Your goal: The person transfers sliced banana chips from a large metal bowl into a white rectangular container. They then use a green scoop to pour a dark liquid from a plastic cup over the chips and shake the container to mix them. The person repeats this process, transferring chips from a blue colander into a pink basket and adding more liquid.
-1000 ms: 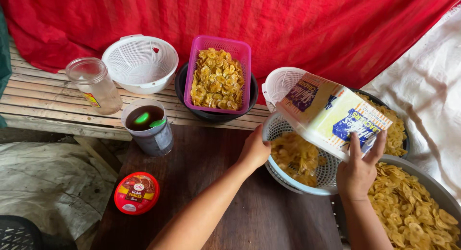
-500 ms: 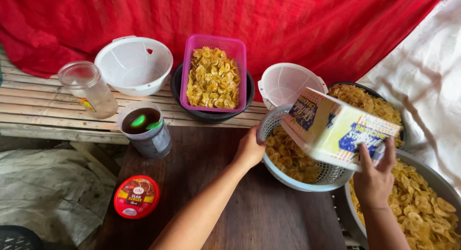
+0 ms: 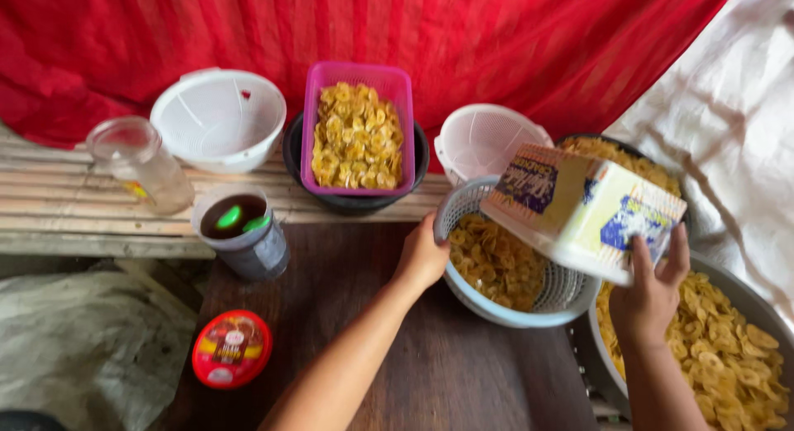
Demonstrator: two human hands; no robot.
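My right hand (image 3: 653,286) grips a white rectangular tub with blue and yellow print (image 3: 583,209), tipped mouth-down over a grey-blue round colander basket (image 3: 496,308) full of yellow chips. My left hand (image 3: 423,257) holds that basket's near-left rim on the dark wooden table (image 3: 389,373). Under my right forearm lies a large metal pan of chips (image 3: 728,348).
A pink rectangular basket of chips (image 3: 357,133) sits on a black bowl. Two white colanders (image 3: 219,117) (image 3: 484,137), a glass jar (image 3: 141,162), a grey cup of dark liquid (image 3: 244,232) and a red round lid (image 3: 231,348) stand around. Red cloth hangs behind.
My right hand has lowered the printed tub and tilted it further over the colander basket. My left hand has stayed on the basket's rim.
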